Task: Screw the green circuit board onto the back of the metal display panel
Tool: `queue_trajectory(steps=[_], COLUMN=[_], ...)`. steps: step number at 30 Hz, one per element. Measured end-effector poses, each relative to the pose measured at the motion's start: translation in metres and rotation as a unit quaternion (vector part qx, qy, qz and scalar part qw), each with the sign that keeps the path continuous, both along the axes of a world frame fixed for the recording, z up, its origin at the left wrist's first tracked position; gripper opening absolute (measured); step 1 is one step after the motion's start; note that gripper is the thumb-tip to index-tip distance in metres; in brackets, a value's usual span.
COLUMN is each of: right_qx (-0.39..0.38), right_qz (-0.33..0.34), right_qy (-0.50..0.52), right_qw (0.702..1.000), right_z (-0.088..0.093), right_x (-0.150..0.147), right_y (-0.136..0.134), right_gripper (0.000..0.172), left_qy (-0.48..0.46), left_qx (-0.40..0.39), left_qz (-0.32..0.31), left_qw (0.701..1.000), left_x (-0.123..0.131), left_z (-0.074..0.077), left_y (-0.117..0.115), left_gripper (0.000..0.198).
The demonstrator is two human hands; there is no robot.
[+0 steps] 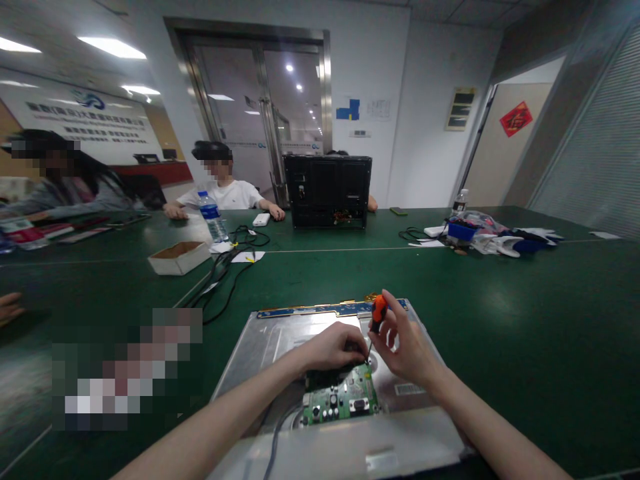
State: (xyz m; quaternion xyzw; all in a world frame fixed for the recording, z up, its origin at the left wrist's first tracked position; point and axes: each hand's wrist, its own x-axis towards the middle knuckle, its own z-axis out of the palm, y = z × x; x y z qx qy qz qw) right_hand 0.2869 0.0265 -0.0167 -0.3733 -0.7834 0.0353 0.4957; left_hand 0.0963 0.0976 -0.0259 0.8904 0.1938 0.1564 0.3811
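A bare monitor panel (280, 347) lies metal back up on the green table right in front of me. A green circuit board (343, 399) is mounted near its front edge. My right hand (407, 350) is closed round a small screwdriver with an orange and black handle (379, 312), its tip pointing down at the board's upper edge. My left hand (333, 347) rests with curled fingers on the board's top, pinching something I cannot make out beside the screwdriver tip. A grey cable (275, 437) runs from the board toward me.
Black cables (223, 273) trail across the table left of the panel. A white cardboard box (179, 257) and a water bottle (212, 216) stand farther left. An upright black monitor back (327, 191) stands at the far side. Two people sit at the left. Gloves and small items (493, 239) lie far right.
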Motion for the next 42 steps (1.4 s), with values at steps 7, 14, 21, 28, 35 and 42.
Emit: queue_trajectory(steps=[7,14,21,28,35,42], right_qx=[0.044,0.071,0.029,0.024,0.041,0.029], right_qz=[-0.031,-0.027,0.004,-0.009,-0.042,-0.011], right_qy=[-0.021,-0.027,-0.009,-0.015,-0.028,-0.025], right_qw=[0.998,0.997,1.0,1.0,0.998,0.999], right_z=[-0.0001,0.0028,0.0053,0.0027,-0.0025,0.0011], right_x=[-0.0006,0.0,-0.0006,-0.0001,0.0012,0.0023], right_y=[0.0019,0.0026,-0.0021,-0.0019,0.0022,0.001], right_gripper=[0.08,0.066,0.072,0.077,0.083,0.079], left_qy=[0.002,-0.005,-0.006,-0.007,-0.005,-0.003], left_qx=[0.001,-0.008,-0.011,-0.009,-0.008,-0.01], left_qz=[0.01,0.01,-0.001,-0.009,-0.007,-0.006], left_qw=[1.0,1.0,1.0,1.0,1.0,1.0], left_x=[-0.0005,-0.0002,-0.0008,-0.0002,-0.0007,-0.0001], left_z=[-0.0008,-0.0017,-0.0018,-0.0028,-0.0027,-0.0015], left_y=[0.0007,0.0001,0.0012,0.002,0.0015,0.0011], left_gripper=[0.009,0.007,0.01,0.013,0.012,0.01])
